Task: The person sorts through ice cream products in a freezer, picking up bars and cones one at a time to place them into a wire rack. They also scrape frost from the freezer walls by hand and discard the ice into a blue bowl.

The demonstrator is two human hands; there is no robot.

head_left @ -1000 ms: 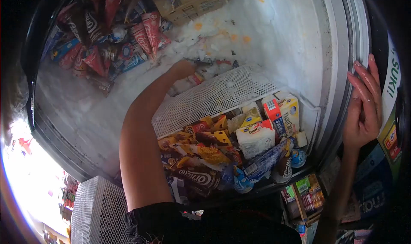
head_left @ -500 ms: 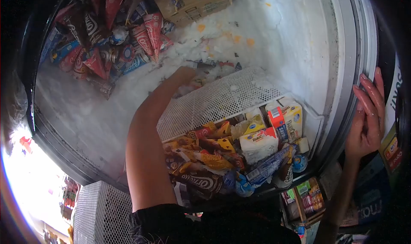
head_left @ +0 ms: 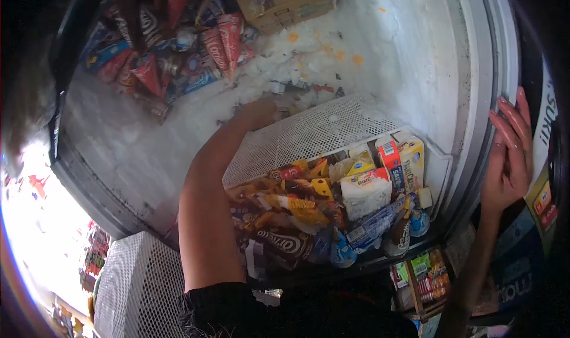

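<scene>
My left hand (head_left: 261, 111) reaches down into a chest freezer, low over the frost (head_left: 196, 121) on its floor. Its back faces me and the fingers are hidden below. Just beyond it lie torn wrapper scraps (head_left: 290, 87) in the loose frost. To its right runs the white mesh wall of a basket (head_left: 320, 124), filled with wrapped ice creams. My right hand (head_left: 509, 151) rests on the freezer's rim (head_left: 502, 71), fingers stretched out along the edge and nothing in them.
Cone ice creams (head_left: 222, 44) are heaped at the back left beside a cardboard box (head_left: 291, 5). In the basket are boxed ice creams (head_left: 365, 192) and yellow packets (head_left: 297, 204). Another mesh basket (head_left: 139, 284) stands outside at lower left; a wooden crate of packets (head_left: 424, 278) is at lower right.
The view has shifted slightly, so the freezer's contents sit further right. My left hand has drawn back a little from the wrapper scraps, towards me. My right hand stays on the rim.
</scene>
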